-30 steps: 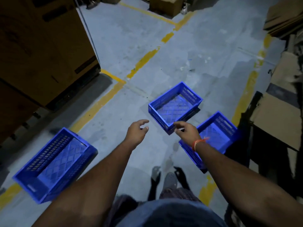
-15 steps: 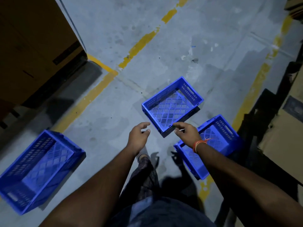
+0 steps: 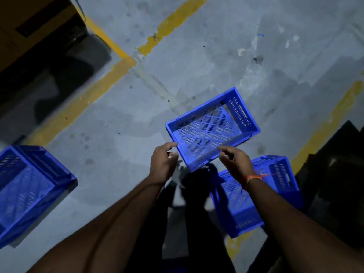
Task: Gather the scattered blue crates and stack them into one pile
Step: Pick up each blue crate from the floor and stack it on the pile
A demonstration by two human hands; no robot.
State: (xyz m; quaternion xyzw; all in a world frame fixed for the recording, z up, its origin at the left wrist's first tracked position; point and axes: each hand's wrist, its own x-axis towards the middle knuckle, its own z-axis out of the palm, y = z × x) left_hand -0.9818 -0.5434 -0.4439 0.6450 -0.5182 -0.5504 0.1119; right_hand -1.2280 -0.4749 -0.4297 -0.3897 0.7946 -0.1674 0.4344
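Both grips were loose and held nothing: my left hand [image 3: 163,164] and right hand [image 3: 235,165] hovered at the near corner of the middle crate [image 3: 212,127]. It sat on the floor [image 3: 118,119], with one crate [image 3: 27,190] far left and another [image 3: 256,196] just beside my right wrist.

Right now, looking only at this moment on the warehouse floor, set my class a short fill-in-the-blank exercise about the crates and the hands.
1. The number of blue crates in view is ____.
2. The left hand and right hand reach for the near edge of the ____ crate.
3. The lines painted on the concrete floor are ____.
4. The right crate lies partly under the person's ____ arm, and the left crate sits apart.

Missing words: three; middle; yellow; right
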